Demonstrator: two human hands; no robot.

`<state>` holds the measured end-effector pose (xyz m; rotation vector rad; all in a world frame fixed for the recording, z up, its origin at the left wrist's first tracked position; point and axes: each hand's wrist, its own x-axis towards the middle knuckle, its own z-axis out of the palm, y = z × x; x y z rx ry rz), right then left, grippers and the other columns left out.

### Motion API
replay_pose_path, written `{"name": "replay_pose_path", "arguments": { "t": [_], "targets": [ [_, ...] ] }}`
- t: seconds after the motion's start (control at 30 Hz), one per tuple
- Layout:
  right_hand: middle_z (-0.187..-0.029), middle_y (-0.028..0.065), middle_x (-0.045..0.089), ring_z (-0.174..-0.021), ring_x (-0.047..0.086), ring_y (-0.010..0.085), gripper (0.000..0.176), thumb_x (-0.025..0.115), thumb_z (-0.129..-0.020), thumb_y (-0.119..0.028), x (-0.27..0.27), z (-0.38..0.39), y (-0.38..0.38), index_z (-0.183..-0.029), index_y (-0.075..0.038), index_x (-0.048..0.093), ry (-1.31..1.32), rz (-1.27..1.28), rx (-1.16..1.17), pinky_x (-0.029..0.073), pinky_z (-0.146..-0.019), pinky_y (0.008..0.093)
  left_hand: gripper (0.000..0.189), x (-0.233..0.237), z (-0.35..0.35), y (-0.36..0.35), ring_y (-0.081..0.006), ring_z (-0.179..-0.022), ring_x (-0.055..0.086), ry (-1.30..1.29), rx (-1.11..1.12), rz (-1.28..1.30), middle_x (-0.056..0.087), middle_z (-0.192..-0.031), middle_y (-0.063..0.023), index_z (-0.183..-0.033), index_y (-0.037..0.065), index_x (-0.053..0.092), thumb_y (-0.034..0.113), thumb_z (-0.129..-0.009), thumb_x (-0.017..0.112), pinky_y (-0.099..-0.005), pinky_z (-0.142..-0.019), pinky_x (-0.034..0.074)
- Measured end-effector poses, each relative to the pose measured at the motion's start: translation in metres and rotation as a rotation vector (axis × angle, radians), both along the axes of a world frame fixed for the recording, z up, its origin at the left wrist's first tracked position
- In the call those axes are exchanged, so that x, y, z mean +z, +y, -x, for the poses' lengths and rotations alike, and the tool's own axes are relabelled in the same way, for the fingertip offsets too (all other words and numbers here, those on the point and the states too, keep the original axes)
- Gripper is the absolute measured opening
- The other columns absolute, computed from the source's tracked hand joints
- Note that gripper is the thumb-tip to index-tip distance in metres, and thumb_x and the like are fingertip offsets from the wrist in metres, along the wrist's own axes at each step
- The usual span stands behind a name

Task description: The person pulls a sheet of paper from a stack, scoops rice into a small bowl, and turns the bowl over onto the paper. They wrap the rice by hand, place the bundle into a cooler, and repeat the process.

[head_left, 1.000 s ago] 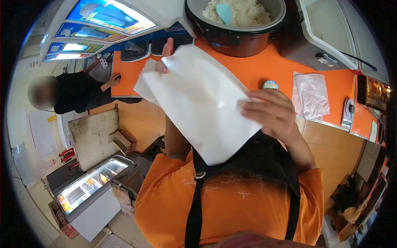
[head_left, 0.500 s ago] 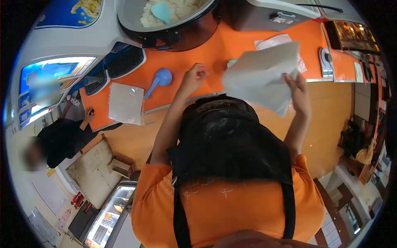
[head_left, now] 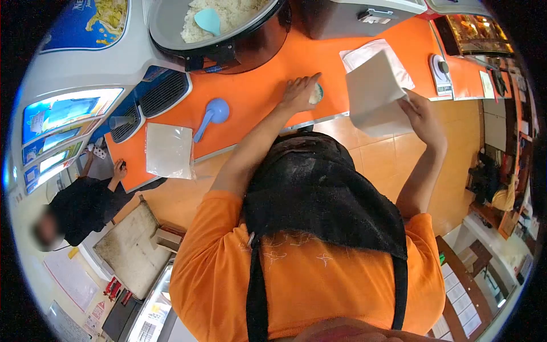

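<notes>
A small bowl [head_left: 316, 94] with a pale green rim and white contents that look like rice is at the orange counter's near edge. My left hand [head_left: 297, 94] is closed about its left side, with one finger stretched past the rim; the palm hides part of the bowl. Folded over, a pale sheet of wrapping paper [head_left: 373, 91] hangs from my right hand [head_left: 423, 117], pinched at its right edge between thumb and fingers. Behind it lies a white plastic-looking packet [head_left: 387, 51] on the counter.
A rice cooker [head_left: 239, 57] holds rice and a light-blue paddle [head_left: 208, 23]. Nearby are a blue scoop [head_left: 213, 114], a pack of sheets [head_left: 169, 149], a grey box [head_left: 342, 20] and a kitchen scale [head_left: 440, 74]. Another person [head_left: 85, 199] in black is at the far left.
My left hand has moved right and down from above the counter to the small bowl. The paper in my right hand has folded over and swung away, showing more of the bowl.
</notes>
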<state>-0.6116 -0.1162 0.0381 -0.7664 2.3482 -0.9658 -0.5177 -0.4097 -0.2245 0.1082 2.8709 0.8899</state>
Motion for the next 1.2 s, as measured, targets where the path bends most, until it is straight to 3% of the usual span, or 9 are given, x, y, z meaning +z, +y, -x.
{"name": "replay_pose_path", "arguments": {
  "t": [0.23,0.37,0.6,0.7,0.8,0.87,0.93,1.07,1.2],
  "targets": [
    [-0.129,0.0179,0.063,-0.12,0.059,0.0277,0.041,0.06,-0.099,-0.021,-0.043,0.032,-0.121,-0.133,0.001,0.058,-0.211,-0.098,0.516,0.044,-0.103,0.035,0.108,0.05,-0.127,-0.073,-0.0405,-0.115,0.058,0.081,0.452,-0.062,0.06,-0.126,-0.0213,-0.151,0.008,0.028,0.025,-0.062,0.087,-0.0519,-0.098,0.045],
    [-0.144,0.0135,0.054,-0.131,0.051,0.0347,0.054,0.054,-0.097,-0.041,-0.175,0.082,-0.204,-0.142,-0.012,0.052,0.106,-0.375,0.922,0.039,-0.112,0.0449,0.111,0.081,-0.188,-0.092,-0.0401,-0.114,0.058,0.14,0.57,0.042,0.06,-0.125,-0.0199,-0.15,0.003,0.027,0.024,-0.061,0.09,-0.0517,-0.098,0.045],
    [-0.133,0.0103,0.061,-0.12,0.058,0.0327,0.046,0.071,-0.086,-0.028,-0.3,0.08,-0.229,-0.128,-0.014,0.061,0.247,-0.438,0.444,0.047,-0.101,0.0441,0.108,0.101,-0.214,-0.084,-0.0386,-0.112,0.058,0.161,0.567,0.187,0.062,-0.122,-0.0166,-0.15,0.005,0.03,0.031,-0.063,0.088,-0.0527,-0.096,0.041],
    [-0.119,0.0171,0.063,-0.115,0.058,0.036,0.046,0.077,-0.083,-0.031,-0.278,0.045,-0.216,-0.122,-0.009,0.064,0.556,0.07,0.097,0.048,-0.099,0.0454,0.108,0.107,-0.199,-0.069,-0.0386,-0.112,0.058,0.088,0.582,0.102,0.062,-0.123,-0.0166,-0.15,0.004,0.029,0.032,-0.064,0.087,-0.0529,-0.098,0.039],
    [-0.125,0.0123,0.064,-0.119,0.059,0.0256,0.054,0.066,-0.094,-0.048,-0.265,-0.029,-0.203,-0.135,-0.014,0.058,-0.306,0.435,0.157,0.047,-0.099,0.0419,0.106,0.111,-0.161,-0.052,-0.0381,-0.113,0.058,0.231,0.5,0.01,0.062,-0.124,-0.0168,-0.149,0.003,0.03,0.031,-0.064,0.088,-0.0527,-0.098,0.039],
    [-0.134,0.0111,0.06,-0.125,0.055,0.0276,0.07,0.047,-0.096,-0.066,-0.237,-0.069,-0.18,-0.149,-0.02,0.042,-1.533,0.561,0.048,0.047,-0.101,0.0423,0.106,0.117,-0.133,-0.035,-0.0377,-0.115,0.058,0.326,0.393,-0.146,0.061,-0.126,-0.0176,-0.149,0.003,0.03,0.03,-0.064,0.088,-0.0522,-0.099,0.039],
    [-0.14,0.0121,0.056,-0.126,0.056,0.031,0.071,0.045,-0.097,-0.065,-0.212,-0.099,-0.167,-0.146,-0.013,0.044,-1.793,0.726,-0.184,0.047,-0.103,0.0469,0.106,0.124,-0.106,-0.021,-0.0381,-0.117,0.057,0.334,0.349,-0.196,0.06,-0.128,-0.0185,-0.149,0.002,0.03,0.029,-0.064,0.088,-0.0511,-0.1,0.04],
    [-0.13,0.0137,0.061,-0.116,0.062,0.0299,0.059,0.048,-0.1,-0.055,-0.221,-0.067,-0.14,-0.141,-0.012,0.048,-1.514,0.719,-0.298,0.055,-0.09,0.0456,0.106,0.101,-0.077,-0.014,-0.0414,-0.13,0.049,0.247,0.169,-0.246,0.048,-0.142,-0.0236,-0.149,0.002,0.025,0.034,-0.071,0.089,-0.0514,-0.107,0.039],
    [-0.114,0.0221,0.061,-0.096,0.066,0.0338,0.061,0.077,-0.084,-0.04,-0.23,-0.046,-0.137,-0.133,-0.014,0.052,0.152,0.214,-0.277,0.056,-0.072,0.0415,0.086,-0.002,-0.065,-0.023,-0.0451,-0.136,0.04,0.203,0.349,-0.496,0.039,-0.149,-0.025,-0.148,0.001,0.03,0.029,-0.084,0.08,-0.0495,-0.108,0.038]
  ]
}}
